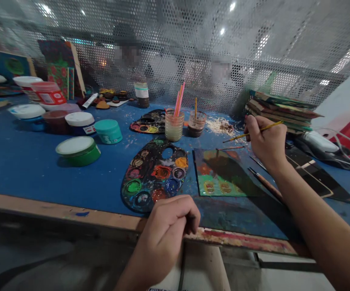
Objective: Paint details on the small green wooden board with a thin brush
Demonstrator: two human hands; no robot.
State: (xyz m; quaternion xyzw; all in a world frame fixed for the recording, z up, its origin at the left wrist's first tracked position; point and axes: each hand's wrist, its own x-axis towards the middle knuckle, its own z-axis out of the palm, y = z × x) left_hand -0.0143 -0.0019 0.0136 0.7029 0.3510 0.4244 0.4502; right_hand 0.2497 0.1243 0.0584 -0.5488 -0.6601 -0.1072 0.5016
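Note:
My right hand [266, 139] is raised over the right side of the table, its fingers pinched round a thin yellow paintbrush [256, 130]. The bristle tip points left, above the table. Below and to the left lies a small painting [220, 188] with green and orange areas and several yellow-brown squares; an arm's shadow crosses it. A second thin brush [231, 148] lies along its top edge. My left hand [169, 230] rests in a loose fist at the table's front edge, with no object showing in it. Just beyond it is a black paint palette [146, 169] with several coloured wells.
Behind the palette stand a ribbed jar [174, 127] of pink sticks and a cup [197, 125] of dark water. Paint tubs [78, 150] crowd the left. Brushes [266, 184], black boards [311, 171] and stacked panels [279, 109] are at right. A perforated metal screen [175, 52] rises behind.

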